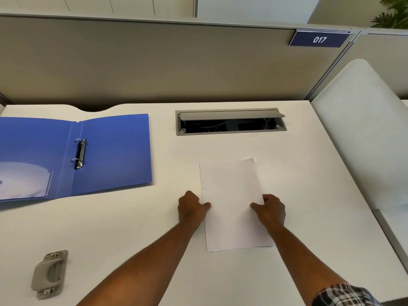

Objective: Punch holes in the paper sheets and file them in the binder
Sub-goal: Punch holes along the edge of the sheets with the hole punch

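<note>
Both hands on one white paper sheet [234,204] flat on the white desk [136,228]: left hand [192,207] pinching its left edge, right hand [270,209] pinching its right edge. Far left, blue binder [114,151] lying open, rings [79,153] upright. Near left, grey hole punch [49,273], well apart from the sheet.

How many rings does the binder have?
2. Both on the spine of the open binder: far ring, near ring. Both look closed.
</note>
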A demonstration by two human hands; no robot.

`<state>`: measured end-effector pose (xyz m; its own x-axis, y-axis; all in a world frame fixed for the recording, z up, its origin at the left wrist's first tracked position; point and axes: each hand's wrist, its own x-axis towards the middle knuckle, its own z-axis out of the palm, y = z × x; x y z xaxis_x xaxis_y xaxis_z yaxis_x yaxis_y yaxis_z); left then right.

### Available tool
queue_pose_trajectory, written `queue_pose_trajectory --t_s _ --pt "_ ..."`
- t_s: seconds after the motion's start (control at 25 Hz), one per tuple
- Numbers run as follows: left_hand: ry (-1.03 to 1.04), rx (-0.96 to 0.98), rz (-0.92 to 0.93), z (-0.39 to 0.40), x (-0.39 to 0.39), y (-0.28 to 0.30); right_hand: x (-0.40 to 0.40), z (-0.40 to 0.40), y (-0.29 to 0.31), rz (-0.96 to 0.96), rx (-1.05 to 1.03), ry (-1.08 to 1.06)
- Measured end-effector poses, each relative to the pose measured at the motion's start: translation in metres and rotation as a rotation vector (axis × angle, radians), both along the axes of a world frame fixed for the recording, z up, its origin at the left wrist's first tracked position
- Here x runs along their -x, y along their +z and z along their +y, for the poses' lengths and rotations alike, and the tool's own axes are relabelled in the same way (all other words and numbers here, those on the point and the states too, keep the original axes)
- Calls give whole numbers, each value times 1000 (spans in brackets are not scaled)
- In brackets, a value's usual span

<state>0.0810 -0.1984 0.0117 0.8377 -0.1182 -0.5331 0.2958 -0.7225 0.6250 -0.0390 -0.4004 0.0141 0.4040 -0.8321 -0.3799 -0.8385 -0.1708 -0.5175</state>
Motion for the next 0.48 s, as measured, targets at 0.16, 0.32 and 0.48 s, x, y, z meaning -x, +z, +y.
queue_pose_trajectory --t_s 0.16,0.32,0.48 --pt "6 -6 4 8 -4 -1 4 0 -3 53 104 25" --pt "54 -28 -19 37 -12 -5 2 15 -2 -30 177 37" --pt "192 -41 -37 80 -26 -2 -16 50 2 -114 33 81"
